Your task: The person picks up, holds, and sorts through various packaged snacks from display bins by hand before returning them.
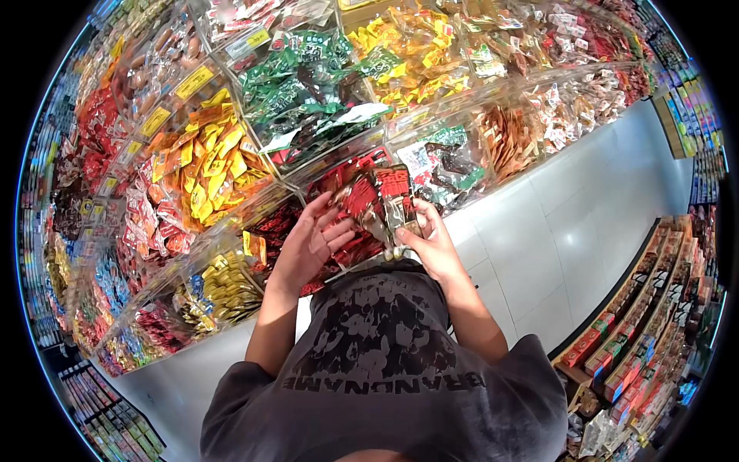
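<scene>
My right hand (433, 240) pinches the lower right edge of a snack packet (395, 185), which has a red label with dark lettering and a clear lower part. Close to it on the left is another dark red packet (359, 197); whether my right hand also grips this one I cannot tell. My left hand (317, 237) is open, fingers spread, palm toward the packets, its fingertips near the dark red one. Beneath both hands lies a bin of red packets (362, 250), partly hidden by them.
Clear-walled bins surround my hands: green packets (308, 77) ahead, yellow packets (215, 169) to the left, brown packets (509, 142) to the right. Yellow price tags (194, 81) line bin edges. Tiled floor (554, 223) and a low shelf of boxed goods (627, 339) lie to the right.
</scene>
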A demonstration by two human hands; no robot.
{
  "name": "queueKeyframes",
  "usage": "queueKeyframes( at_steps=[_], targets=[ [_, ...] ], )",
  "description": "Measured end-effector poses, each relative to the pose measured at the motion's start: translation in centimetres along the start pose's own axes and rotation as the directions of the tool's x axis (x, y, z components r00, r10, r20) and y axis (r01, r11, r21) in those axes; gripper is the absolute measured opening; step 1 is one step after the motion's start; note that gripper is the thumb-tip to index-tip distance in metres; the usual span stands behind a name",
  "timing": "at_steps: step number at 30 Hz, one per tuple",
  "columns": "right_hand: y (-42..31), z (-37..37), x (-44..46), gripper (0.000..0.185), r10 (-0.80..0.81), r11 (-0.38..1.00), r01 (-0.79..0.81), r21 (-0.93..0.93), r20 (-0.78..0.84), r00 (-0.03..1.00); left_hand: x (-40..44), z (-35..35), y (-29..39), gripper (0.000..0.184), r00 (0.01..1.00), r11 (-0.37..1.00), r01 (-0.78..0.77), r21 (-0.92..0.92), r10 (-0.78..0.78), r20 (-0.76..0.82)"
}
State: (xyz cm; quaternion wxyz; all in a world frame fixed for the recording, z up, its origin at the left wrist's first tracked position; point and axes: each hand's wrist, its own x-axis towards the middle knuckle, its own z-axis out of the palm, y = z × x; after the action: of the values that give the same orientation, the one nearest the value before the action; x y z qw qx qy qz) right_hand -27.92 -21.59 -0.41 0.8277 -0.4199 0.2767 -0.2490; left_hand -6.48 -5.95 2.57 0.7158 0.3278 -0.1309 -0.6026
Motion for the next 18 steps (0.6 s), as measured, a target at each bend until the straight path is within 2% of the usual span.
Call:
queueKeyframes(
  at_steps=[2, 4, 6, 7, 8, 10, 14, 18],
  targets=[
    [1.4, 0.3, 1.3, 0.056, -0.024, 0.999, 0.028, 0.030, -0.132, 0.991, 0.5, 1.5, -0.3, 0.069, 0.998, 0.997, -0.034, 0.069, 0.037, -0.041],
    [1.6, 1.2, 2.3, 0.055, -0.060, 0.998, 0.055, -0.033, -0.173, 0.983, 0.8, 2.3, -0.7, 0.070, 0.993, 0.988, -0.072, 0.138, 0.084, -0.082],
    [2.8, 1.1, 3.7, 0.061, -0.075, 0.985, 0.051, -0.164, -0.143, 0.987, 1.3, 2.4, -1.3, 0.069, 0.987, 0.946, -0.034, 0.323, 0.083, -0.137],
    [4.5, 0.0, 4.8, 0.067, -0.142, 0.884, 0.062, -0.463, -0.140, 0.980, 1.3, 2.6, -1.7, 0.065, 0.985, 0.918, -0.007, 0.397, 0.076, -0.156],
    [6.5, -0.9, 5.7, 0.071, -0.259, 0.817, 0.180, -0.547, -0.070, 0.963, 1.3, 2.6, -1.8, 0.059, 0.986, 0.877, 0.008, 0.480, 0.072, -0.149],
    [4.8, -0.3, 5.7, 0.068, -0.124, 0.812, 0.078, -0.578, -0.040, 0.992, 1.1, 2.5, -2.5, 0.053, 0.982, 0.852, 0.039, 0.521, 0.063, -0.177],
    [5.8, -1.6, 7.3, 0.066, -0.157, 0.768, 0.106, -0.632, -0.025, 0.987, 0.9, 2.2, -3.5, 0.046, 0.977, 0.782, -0.037, 0.622, 0.158, -0.140],
    [3.0, -1.5, 7.5, 0.066, -0.174, 0.766, 0.134, -0.629, -0.002, 0.985, 0.7, 1.7, -4.1, 0.041, 0.947, 0.681, -0.076, 0.728, 0.278, -0.161]
  ],
)
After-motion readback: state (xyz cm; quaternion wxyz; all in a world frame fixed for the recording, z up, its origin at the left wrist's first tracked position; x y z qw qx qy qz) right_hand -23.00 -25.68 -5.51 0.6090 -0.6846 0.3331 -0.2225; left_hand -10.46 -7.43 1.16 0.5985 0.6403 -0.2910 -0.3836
